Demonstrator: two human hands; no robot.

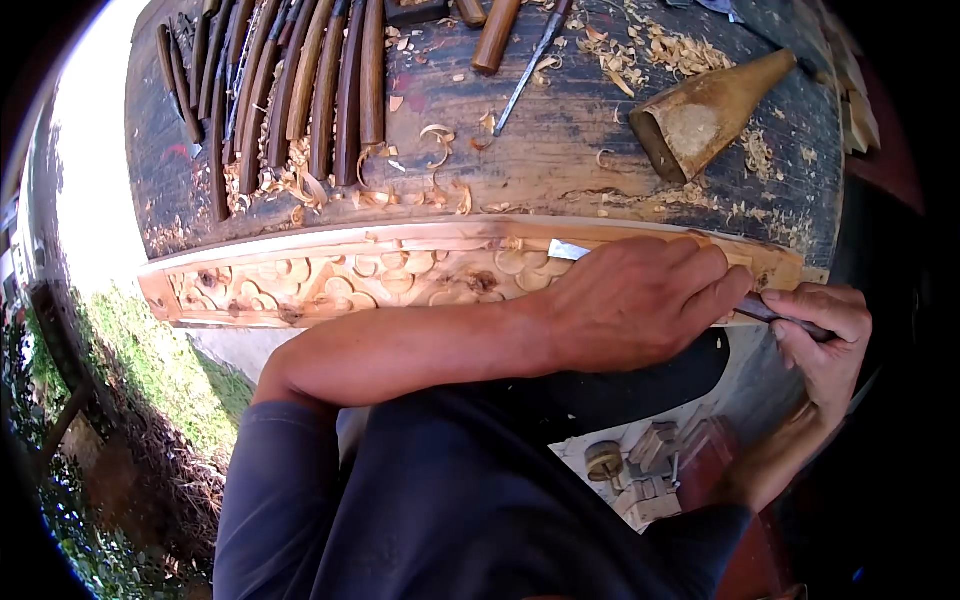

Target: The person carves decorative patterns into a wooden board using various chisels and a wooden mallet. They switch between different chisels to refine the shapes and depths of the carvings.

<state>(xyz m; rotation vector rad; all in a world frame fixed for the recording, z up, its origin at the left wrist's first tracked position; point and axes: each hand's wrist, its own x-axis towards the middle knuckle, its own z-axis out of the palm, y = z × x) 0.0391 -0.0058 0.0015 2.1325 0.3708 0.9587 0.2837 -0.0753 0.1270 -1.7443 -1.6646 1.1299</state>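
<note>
A long carved board (pixel 330 280) with raised scroll and leaf patterns lies along the near edge of the workbench. My left hand (pixel 650 300) reaches across from the left and is wrapped round a chisel (pixel 570 250). Its flat bright blade shows to the left of my knuckles, over the carved face. My right hand (pixel 825 335) holds the dark handle end of the same chisel, off the board's right part. The middle of the chisel is hidden under my left hand, and I cannot tell whether the blade's edge touches the wood.
The dark, worn workbench (pixel 420 190) carries several wood-handled carving tools (pixel 300 90) in a row at the far left. A thin tool (pixel 535 65) lies at the centre back. A wooden mallet (pixel 700 120) rests at the right among wood shavings (pixel 685 50). Small wooden blocks (pixel 645 500) lie below.
</note>
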